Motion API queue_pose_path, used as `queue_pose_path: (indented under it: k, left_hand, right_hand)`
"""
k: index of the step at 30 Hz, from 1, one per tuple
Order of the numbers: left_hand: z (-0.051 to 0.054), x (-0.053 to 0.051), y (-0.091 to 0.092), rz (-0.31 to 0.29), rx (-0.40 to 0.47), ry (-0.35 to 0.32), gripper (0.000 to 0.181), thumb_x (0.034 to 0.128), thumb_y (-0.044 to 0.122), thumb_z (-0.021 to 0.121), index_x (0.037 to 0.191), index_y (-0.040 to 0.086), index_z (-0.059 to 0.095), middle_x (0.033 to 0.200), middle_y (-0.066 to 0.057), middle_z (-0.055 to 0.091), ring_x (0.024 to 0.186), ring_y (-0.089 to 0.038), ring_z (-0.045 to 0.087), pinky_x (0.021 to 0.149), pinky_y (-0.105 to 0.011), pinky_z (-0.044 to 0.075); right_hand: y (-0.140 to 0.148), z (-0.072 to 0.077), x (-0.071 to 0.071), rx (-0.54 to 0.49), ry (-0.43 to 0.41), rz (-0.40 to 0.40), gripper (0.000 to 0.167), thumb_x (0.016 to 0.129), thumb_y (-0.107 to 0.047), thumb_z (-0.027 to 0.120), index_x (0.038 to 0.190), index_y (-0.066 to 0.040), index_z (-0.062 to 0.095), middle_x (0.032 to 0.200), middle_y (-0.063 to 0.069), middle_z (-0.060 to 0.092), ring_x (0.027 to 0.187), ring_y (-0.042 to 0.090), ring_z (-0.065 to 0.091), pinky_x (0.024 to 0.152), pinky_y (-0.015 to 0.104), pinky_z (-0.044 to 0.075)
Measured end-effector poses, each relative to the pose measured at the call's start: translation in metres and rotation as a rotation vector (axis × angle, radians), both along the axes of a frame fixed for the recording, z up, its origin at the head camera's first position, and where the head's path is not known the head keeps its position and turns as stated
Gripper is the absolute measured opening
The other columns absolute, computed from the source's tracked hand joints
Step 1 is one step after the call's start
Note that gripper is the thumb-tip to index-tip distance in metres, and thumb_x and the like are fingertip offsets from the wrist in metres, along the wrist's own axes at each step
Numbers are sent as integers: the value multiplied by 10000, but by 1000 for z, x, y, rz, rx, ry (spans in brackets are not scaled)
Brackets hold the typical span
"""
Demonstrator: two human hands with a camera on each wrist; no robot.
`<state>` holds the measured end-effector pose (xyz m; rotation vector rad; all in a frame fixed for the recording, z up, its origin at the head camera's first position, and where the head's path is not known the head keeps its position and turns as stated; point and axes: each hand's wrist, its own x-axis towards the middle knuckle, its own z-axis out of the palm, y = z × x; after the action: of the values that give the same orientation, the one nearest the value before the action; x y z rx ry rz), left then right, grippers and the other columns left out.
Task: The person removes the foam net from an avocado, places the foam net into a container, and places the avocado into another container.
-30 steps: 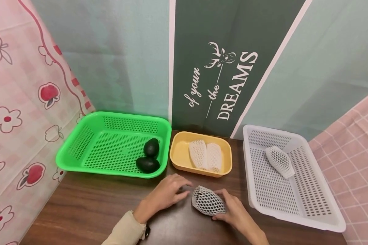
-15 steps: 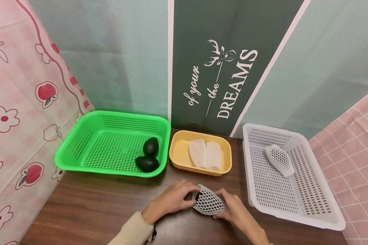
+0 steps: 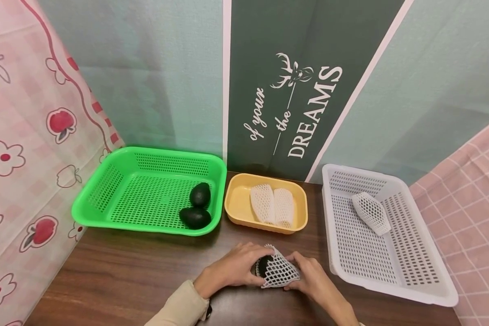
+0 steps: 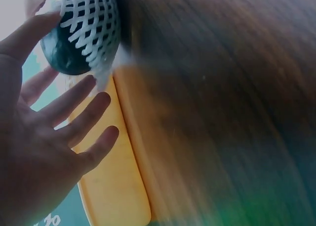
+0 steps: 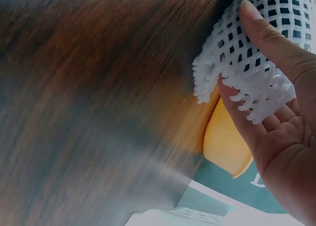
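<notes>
In the head view a dark avocado [image 3: 264, 266] sits partly inside a white foam net sleeve [image 3: 283, 271], low over the table in front of the yellow tray. My left hand [image 3: 238, 265] spans the sleeve's left end, thumb and fingers at its rim. The avocado's bare dark end [image 4: 66, 50] shows there in the left wrist view, with the other fingers spread. My right hand [image 3: 311, 278] holds the sleeve's right end between thumb and fingers. The right wrist view shows the right thumb pressed on the netting [image 5: 269, 43], whose frayed end hangs past the fingers.
A green basket [image 3: 146, 230] at left holds two avocados [image 3: 199, 195]. The yellow tray [image 3: 234, 221] in the middle holds two foam nets [image 3: 284, 208]. At right, a white basket [image 3: 330, 235] contains a netted fruit [image 3: 371, 213]. Printed cloths hang behind and at both sides.
My left hand has moved right from beside the sleeve onto its left end. The rim is pulled back to the right, baring the avocado's end. My right hand stays in place.
</notes>
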<state>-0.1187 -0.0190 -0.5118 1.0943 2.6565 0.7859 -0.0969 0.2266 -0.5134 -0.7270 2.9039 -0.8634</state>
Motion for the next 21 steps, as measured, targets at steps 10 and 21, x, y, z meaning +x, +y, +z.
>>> queue_pose_path:
  k: [10,21]
  left_hand:
    - [-7,3,7,-3,-7,19,718,786,376,815,1422,257,506,1385,99,603,1202,-116,576,998,-351,423]
    - [-2,-2,-6,22,34,57,675,782,393,824,1393,275,564,1309,61,650,1193,-90,603,1020,-341,448]
  right_hand:
    - [0,-2,-1,14,3,-15,499,561,-232,935,956,-162,639,909,-41,742,819,30,656,711,263,542]
    - [-5,-10,-3,-13,119,-81,361,609,19,871,821,-180,656,764,-63,736,699,1,637,601,226,510]
